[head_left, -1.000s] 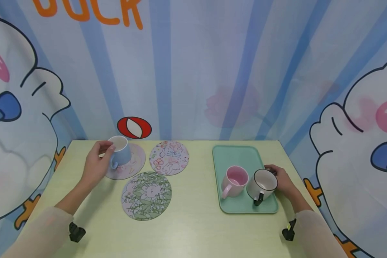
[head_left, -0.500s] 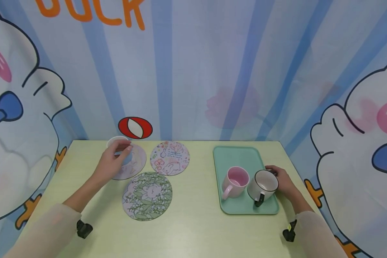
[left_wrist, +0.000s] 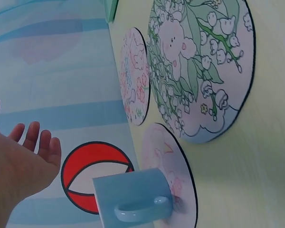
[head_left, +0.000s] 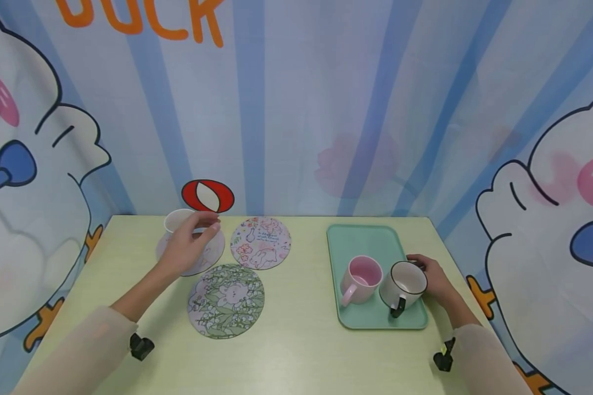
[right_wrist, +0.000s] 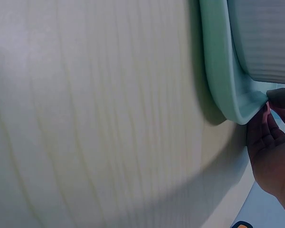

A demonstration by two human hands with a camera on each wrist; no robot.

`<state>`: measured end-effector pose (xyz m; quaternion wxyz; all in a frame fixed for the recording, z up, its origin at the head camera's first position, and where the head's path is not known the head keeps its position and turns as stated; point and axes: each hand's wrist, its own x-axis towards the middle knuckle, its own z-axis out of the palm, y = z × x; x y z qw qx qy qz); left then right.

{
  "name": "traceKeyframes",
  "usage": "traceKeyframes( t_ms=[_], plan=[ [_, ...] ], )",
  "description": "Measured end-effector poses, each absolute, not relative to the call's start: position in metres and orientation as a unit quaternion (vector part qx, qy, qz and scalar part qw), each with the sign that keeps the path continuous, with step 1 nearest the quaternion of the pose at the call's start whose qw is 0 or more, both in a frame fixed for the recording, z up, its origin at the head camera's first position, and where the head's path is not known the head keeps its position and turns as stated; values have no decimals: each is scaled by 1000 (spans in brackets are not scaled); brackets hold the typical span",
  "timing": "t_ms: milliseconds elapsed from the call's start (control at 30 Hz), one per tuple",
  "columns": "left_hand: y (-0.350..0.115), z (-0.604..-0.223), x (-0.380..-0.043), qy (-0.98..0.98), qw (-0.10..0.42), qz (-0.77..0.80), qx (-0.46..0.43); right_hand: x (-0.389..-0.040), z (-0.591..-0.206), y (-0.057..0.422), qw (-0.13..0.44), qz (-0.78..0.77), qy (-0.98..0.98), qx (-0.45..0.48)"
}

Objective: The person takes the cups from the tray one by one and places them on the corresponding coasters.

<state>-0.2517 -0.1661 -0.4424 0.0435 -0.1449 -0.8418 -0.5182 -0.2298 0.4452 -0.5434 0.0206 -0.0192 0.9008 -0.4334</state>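
Observation:
My left hand (head_left: pixel 185 244) holds nothing and hovers over the back-left round pink coaster (left_wrist: pixel 168 154), its fingers loosely bent. Behind that hand a light blue mug (left_wrist: pixel 133 197) stands upright on this coaster; the left wrist view shows it apart from the hand. On the right, my right hand (head_left: pixel 435 277) pinches the right rim of a mint-green tray (head_left: pixel 365 238), thumb on top and fingers at the outer side. The tray bears a pink mug (head_left: pixel 358 285) and a white mug (head_left: pixel 400 291) with a black rim and handle.
A floral pink coaster (head_left: pixel 261 241) lies right of the blue mug's coaster. Nearer the front is a larger green lily-patterned coaster (head_left: pixel 225 302). All rest on a pale wooden table (head_left: pixel 296 356), with a printed curtain (head_left: pixel 296 109) behind it.
My left hand has let go of the blue mug and moved right, across the front of it. The mug stays on its coaster. The right hand keeps its grip on the tray.

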Motion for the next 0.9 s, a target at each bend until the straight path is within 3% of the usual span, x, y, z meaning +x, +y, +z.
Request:
traceKeyframes(
  t_ms=[900],
  plan=[
    [-106, -445, -252, -811, -11, -544, -216, -231, -546, 446, 24, -437, 899, -6]
  ],
)
